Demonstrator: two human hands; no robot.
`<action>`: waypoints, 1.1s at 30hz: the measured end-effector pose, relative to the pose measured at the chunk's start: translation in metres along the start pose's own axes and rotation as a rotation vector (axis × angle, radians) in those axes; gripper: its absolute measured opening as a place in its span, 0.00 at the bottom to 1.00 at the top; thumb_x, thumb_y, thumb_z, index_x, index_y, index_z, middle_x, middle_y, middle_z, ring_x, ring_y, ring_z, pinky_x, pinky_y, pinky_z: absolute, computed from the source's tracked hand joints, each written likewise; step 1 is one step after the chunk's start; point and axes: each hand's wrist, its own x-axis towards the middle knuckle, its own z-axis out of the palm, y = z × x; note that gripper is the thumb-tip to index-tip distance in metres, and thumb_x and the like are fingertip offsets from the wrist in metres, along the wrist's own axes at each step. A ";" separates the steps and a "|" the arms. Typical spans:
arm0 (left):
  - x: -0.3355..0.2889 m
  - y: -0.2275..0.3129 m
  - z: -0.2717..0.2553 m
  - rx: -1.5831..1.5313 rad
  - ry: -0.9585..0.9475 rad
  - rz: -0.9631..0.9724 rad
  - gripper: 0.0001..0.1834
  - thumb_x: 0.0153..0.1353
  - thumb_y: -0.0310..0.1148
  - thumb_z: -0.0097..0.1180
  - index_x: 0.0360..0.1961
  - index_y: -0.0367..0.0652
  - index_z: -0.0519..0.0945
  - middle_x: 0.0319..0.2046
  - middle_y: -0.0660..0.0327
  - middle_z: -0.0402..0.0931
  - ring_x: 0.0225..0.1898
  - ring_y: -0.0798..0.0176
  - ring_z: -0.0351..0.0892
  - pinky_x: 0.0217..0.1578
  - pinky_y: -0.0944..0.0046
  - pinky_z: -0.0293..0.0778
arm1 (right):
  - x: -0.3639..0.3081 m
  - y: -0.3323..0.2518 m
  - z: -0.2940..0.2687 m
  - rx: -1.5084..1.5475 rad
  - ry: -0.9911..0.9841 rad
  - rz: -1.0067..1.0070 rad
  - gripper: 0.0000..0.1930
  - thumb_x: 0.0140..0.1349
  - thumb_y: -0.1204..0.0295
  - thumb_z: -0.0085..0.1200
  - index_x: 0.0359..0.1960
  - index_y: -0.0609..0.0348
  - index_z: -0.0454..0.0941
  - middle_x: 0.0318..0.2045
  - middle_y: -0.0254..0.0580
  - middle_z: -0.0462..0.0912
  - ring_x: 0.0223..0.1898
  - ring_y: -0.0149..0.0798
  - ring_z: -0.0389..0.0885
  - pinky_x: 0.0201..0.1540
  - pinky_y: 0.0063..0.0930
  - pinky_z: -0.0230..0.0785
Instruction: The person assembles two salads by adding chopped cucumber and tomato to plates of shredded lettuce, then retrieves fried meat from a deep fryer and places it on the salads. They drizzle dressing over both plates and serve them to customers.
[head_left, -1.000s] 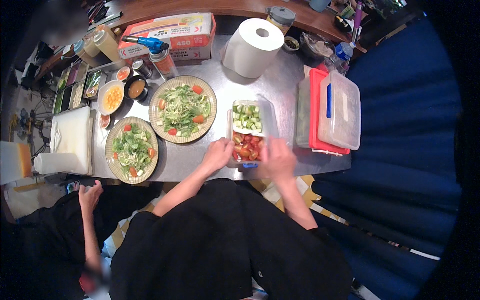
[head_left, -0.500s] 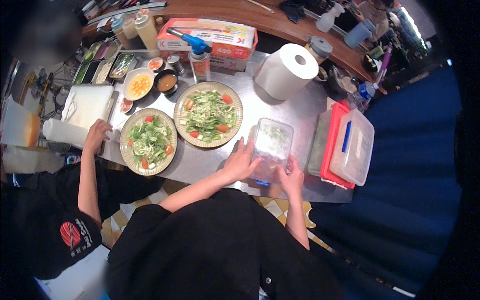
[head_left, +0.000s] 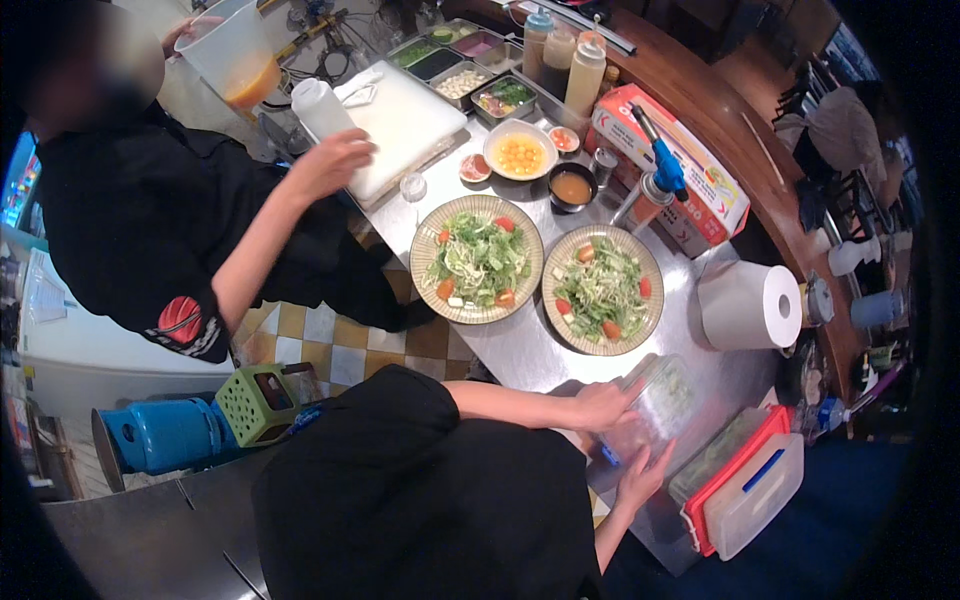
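Observation:
A clear plastic container (head_left: 668, 392) with a lid and a blue clip shows some green leaves inside. It stands near the front right of the steel table. My left hand (head_left: 603, 408) grips its left side, fingers at the lid's edge. At its near right side my right hand (head_left: 643, 482) holds the wall with fingers stretched along it. Two ribbed plates of salad, the left plate (head_left: 428, 290) and the right plate (head_left: 553, 318), lie beyond my hands, topped with leaves, shreds and red tomato pieces.
A co-worker's hand (head_left: 345, 160) reaches beside a white bottle (head_left: 322, 108) at the cutting board (head_left: 420, 115). Small bowls, including yolks (head_left: 520, 150), stand behind the plates. A blow torch (head_left: 655, 185), a paper roll (head_left: 745, 305) and a red-lidded box (head_left: 735, 480) line the right.
My view has turned left, so the table appears rotated. Both my hands stay at the container. The co-worker's jug of orange liquid is now raised in a hand.

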 end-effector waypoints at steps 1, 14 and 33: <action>-0.001 0.001 0.000 0.004 -0.008 -0.015 0.43 0.63 0.54 0.49 0.70 0.41 0.50 0.22 0.41 0.77 0.25 0.37 0.80 0.26 0.43 0.76 | -0.002 0.000 -0.002 -0.057 -0.030 -0.003 0.30 0.66 0.68 0.50 0.68 0.63 0.58 0.60 0.63 0.70 0.58 0.55 0.74 0.58 0.36 0.66; 0.016 -0.008 0.018 0.158 0.045 0.158 0.40 0.57 0.44 0.58 0.70 0.56 0.58 0.58 0.38 0.65 0.58 0.42 0.68 0.54 0.48 0.70 | -0.015 -0.045 0.004 -0.521 -0.291 -0.242 0.55 0.36 0.61 0.73 0.68 0.60 0.55 0.69 0.61 0.54 0.70 0.63 0.50 0.69 0.53 0.46; -0.005 -0.006 0.013 -0.804 -0.029 -0.232 0.48 0.60 0.21 0.53 0.74 0.47 0.36 0.55 0.49 0.73 0.52 0.59 0.75 0.47 0.59 0.75 | -0.034 -0.001 0.038 0.698 -0.047 0.367 0.37 0.56 0.58 0.63 0.62 0.64 0.60 0.59 0.61 0.65 0.64 0.52 0.61 0.66 0.41 0.54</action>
